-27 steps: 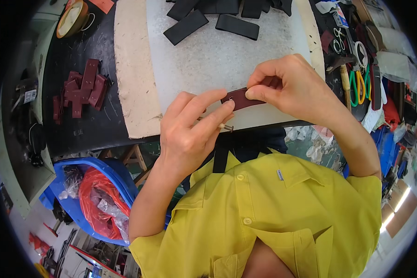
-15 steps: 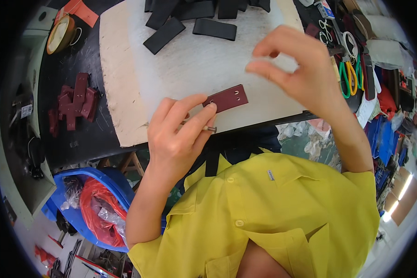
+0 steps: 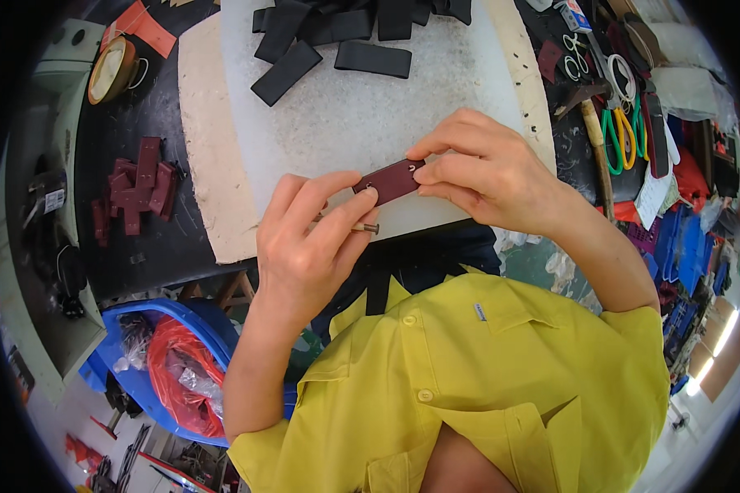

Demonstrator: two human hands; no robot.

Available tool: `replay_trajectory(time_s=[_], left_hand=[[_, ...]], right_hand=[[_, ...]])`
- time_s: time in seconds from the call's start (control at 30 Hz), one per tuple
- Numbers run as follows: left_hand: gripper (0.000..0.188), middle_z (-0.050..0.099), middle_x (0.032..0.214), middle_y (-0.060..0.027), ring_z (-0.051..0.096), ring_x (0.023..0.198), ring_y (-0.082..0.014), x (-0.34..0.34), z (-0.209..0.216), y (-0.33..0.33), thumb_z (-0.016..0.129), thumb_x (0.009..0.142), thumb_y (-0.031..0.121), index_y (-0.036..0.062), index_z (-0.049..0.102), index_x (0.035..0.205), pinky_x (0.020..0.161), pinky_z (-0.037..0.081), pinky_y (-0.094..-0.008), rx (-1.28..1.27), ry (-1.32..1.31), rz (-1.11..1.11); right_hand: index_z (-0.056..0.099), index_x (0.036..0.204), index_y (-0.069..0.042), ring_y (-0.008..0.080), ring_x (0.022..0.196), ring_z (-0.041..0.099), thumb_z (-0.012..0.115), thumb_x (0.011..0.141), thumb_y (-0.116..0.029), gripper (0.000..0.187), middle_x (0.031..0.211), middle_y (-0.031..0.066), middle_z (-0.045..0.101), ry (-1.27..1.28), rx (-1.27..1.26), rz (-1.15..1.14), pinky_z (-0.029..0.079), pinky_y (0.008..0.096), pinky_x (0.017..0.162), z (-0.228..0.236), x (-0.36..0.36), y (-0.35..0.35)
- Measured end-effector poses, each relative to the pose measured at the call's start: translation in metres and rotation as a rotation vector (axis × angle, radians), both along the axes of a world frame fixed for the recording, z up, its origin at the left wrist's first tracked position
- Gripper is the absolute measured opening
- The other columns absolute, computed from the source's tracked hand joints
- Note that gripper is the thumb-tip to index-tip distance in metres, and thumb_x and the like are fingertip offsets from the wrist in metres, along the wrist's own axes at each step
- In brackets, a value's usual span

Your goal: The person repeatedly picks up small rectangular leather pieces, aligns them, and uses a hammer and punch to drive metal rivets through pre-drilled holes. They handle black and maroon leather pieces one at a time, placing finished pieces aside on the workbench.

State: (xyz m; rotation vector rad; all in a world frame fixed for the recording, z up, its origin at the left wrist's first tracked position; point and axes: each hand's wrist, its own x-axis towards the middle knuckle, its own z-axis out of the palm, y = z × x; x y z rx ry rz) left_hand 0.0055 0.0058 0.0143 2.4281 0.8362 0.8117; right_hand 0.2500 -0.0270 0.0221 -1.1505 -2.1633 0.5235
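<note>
Where both grips meet, maroon leather strip [image 3: 389, 180] between fingertips.

Dark workbench [image 3: 152, 246], white cutting mat [image 3: 337, 123], maroon strips [image 3: 136, 193], black strips [image 3: 345, 37], scissors [image 3: 621, 131]

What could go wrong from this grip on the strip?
1. The small dark red leather-like strip is pinched only at its ends by the left hand and right hand, above the edge of the white cutting slab; a slip could drop it off the bench.
2. The thin metal-tipped tool in the left hand lies close to the fingers and might jab them.
</note>
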Motion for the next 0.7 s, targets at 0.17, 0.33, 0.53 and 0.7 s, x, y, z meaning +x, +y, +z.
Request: replay_trajectory(time_s=[0.17, 0.33, 0.53, 0.7], left_hand=[[0.032, 0.067, 0.098, -0.006, 0.054, 0.07, -0.0213, 0.001, 0.003, 0.002, 0.08, 0.065, -0.003, 0.0061, 0.072, 0.094, 0.059, 0.046, -0.0309, -0.034, 0.018, -0.023], [0.007, 0.068, 0.099, -0.0036, 0.054, 0.071, -0.0156, -0.008, 0.014, 0.002, 0.067, 0.091, 0.009, 0.0034, 0.071, 0.089, 0.059, 0.046, -0.0288, -0.408, -0.099, 0.161], [0.027, 0.063, 0.108, -0.0136, 0.058, 0.094, -0.0152, -0.012, 0.008, 0.007, 0.042, 0.107, 0.016, -0.005, 0.057, 0.113, 0.084, 0.05, -0.0306, -0.671, -0.449, 0.493], [0.011, 0.066, 0.105, -0.0093, 0.065, 0.093, -0.0148, -0.04, 0.012, -0.006, 0.059, 0.096, -0.001, -0.0068, 0.062, 0.105, 0.084, 0.051, -0.0258, -0.28, -0.02, 0.369]], right_hand=[[0.067, 0.082, -0.004, 0.0251, 0.087, 0.061, 0.077, 0.071, -0.004, 0.015, 0.097, 0.0058, 0.067, -0.005, 0.036, 0.017, 0.052, 0.0352, 0.075, -0.004, 0.001, 0.001], [0.067, 0.081, -0.004, 0.0241, 0.085, 0.06, 0.077, 0.07, -0.003, 0.015, 0.097, 0.0051, 0.068, -0.02, 0.051, 0.034, 0.051, 0.0347, 0.073, -0.004, 0.004, 0.001], [0.067, 0.079, -0.006, 0.0224, 0.084, 0.06, 0.076, 0.071, -0.006, 0.012, 0.096, 0.003, 0.068, -0.021, 0.066, 0.025, 0.049, 0.0354, 0.077, -0.004, 0.002, 0.0], [0.068, 0.079, -0.007, 0.0211, 0.086, 0.061, 0.074, 0.073, -0.007, 0.008, 0.095, 0.0026, 0.067, -0.026, 0.07, 0.015, 0.048, 0.0344, 0.078, -0.003, 0.003, 0.0]])
